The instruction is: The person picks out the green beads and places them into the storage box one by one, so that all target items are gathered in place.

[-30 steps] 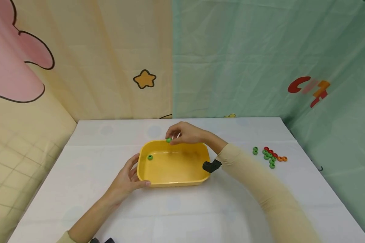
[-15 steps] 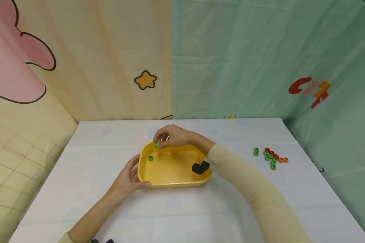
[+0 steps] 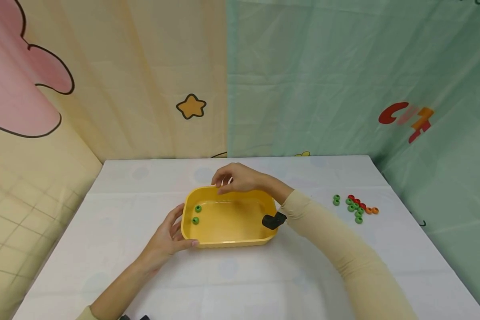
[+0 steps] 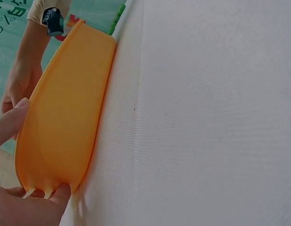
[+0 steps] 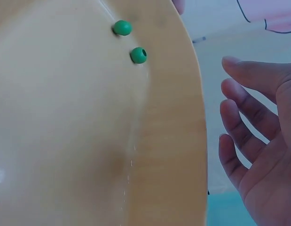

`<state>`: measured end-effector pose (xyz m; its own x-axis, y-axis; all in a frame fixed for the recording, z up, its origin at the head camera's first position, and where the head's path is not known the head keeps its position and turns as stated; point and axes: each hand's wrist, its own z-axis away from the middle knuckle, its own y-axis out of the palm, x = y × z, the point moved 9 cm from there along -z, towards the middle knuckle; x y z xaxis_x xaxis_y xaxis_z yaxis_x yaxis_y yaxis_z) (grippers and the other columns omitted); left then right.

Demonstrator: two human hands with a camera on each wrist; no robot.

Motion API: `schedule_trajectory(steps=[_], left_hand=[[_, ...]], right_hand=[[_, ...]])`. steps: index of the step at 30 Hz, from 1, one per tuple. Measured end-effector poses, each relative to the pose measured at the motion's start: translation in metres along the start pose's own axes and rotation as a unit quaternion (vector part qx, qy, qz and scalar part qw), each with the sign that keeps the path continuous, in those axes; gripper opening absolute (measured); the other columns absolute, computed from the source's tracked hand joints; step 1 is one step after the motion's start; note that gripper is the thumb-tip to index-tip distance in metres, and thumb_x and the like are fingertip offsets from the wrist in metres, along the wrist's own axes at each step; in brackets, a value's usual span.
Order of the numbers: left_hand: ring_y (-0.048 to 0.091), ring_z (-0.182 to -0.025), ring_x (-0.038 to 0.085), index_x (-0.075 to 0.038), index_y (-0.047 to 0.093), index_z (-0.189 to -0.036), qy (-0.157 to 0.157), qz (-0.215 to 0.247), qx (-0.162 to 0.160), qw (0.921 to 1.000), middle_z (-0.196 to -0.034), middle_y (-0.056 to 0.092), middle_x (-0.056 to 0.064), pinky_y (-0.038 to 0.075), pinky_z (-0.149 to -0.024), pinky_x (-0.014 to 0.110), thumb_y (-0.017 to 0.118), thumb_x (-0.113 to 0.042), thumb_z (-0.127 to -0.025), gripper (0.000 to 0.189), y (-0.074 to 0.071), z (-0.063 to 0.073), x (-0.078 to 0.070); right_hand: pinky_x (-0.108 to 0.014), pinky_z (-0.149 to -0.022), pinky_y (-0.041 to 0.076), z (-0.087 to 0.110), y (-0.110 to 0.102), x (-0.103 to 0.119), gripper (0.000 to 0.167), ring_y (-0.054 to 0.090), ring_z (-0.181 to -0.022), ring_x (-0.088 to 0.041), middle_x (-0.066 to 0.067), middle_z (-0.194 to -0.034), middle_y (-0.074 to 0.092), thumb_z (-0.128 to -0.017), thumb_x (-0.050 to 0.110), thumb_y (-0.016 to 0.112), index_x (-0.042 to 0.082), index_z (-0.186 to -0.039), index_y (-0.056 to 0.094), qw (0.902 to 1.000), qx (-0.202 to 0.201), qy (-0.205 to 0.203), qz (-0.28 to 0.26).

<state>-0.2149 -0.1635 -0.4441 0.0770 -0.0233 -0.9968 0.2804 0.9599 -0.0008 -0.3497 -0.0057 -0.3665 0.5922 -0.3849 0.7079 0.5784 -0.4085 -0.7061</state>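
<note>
A shallow yellow plastic tray (image 3: 232, 224) stands on the white-covered table. Its left end is held by my left hand (image 3: 166, 240), thumb on the near rim and the other fingers around the side. Two green beads (image 5: 138, 55) with holes lie close together on the tray floor, towards the left end. Over the far rim hovers my right hand (image 3: 240, 178), holding nothing. In the right wrist view its fingers (image 5: 239, 127) are loosely bent and apart from the thumb, beyond the tray's edge.
To the right on the table lie several green beads (image 3: 358, 220), a few red beads (image 3: 357, 201) and two orange beads (image 3: 375, 210). Black wrist camera mounts (image 3: 274, 220) sit on the arms. Printed curtains (image 3: 304, 80) rise behind the table.
My right hand carried a green bead leftwards over the tray and let it go; a second green bead now lies inside. The hand has since drawn back slightly right. The left hand stays put.
</note>
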Motion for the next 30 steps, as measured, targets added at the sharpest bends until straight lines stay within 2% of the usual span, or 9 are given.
schedule_trajectory(steps=[7,11,18,25,30], left_hand=[[0.024,-0.153,0.038,-0.007,0.011,-0.165,-0.005,-0.004,-0.006,1.0000,-0.170,0.011,0.016,0.037,-0.114,0.031,0.086,0.002,-0.082,0.112,0.000,0.000,0.000],[0.023,-0.152,0.039,-0.006,0.012,-0.165,-0.003,-0.006,-0.005,1.0000,-0.170,0.011,0.017,0.037,-0.113,0.031,0.086,0.002,-0.082,0.112,0.000,0.000,0.000],[0.025,-0.152,0.037,-0.008,0.012,-0.165,0.000,-0.001,-0.001,1.0000,-0.170,0.012,0.015,0.040,-0.111,0.023,0.086,0.003,-0.081,0.112,0.000,0.001,-0.001],[0.024,-0.152,0.039,-0.006,0.011,-0.165,-0.001,0.003,0.000,1.0000,-0.170,0.011,0.017,0.038,-0.113,0.029,0.086,0.002,-0.082,0.113,0.001,0.001,-0.001],[0.025,-0.152,0.037,-0.008,0.011,-0.165,-0.008,0.005,-0.005,0.9999,-0.170,0.012,0.015,0.040,-0.111,0.027,0.086,0.003,-0.081,0.114,0.000,0.000,0.002]], right_hand=[[-0.028,-0.087,0.058,0.016,-0.012,-0.005,0.022,0.065,-0.093,-0.015,-0.004,-0.102,0.071,-0.094,0.009,0.078,0.001,-0.114,0.074,0.9999,-0.012,0.002,-0.007],[-0.030,-0.086,0.059,0.027,-0.018,-0.010,0.022,0.065,-0.092,-0.016,-0.002,-0.102,0.071,-0.094,0.010,0.078,0.002,-0.114,0.074,0.9997,-0.019,0.014,-0.013],[-0.035,-0.087,0.059,0.048,-0.028,-0.021,0.023,0.065,-0.091,-0.018,0.000,-0.100,0.072,-0.093,0.010,0.079,0.002,-0.114,0.074,0.9985,-0.034,0.033,-0.026],[-0.033,-0.086,0.059,0.068,-0.037,-0.031,0.021,0.065,-0.091,-0.019,0.001,-0.100,0.072,-0.094,0.009,0.078,0.002,-0.113,0.074,0.9973,-0.042,0.056,-0.022],[-0.037,-0.087,0.059,0.080,-0.043,-0.035,0.020,0.064,-0.092,-0.021,-0.002,-0.102,0.070,-0.094,0.010,0.078,0.004,-0.113,0.074,0.9960,-0.050,0.069,-0.025]])
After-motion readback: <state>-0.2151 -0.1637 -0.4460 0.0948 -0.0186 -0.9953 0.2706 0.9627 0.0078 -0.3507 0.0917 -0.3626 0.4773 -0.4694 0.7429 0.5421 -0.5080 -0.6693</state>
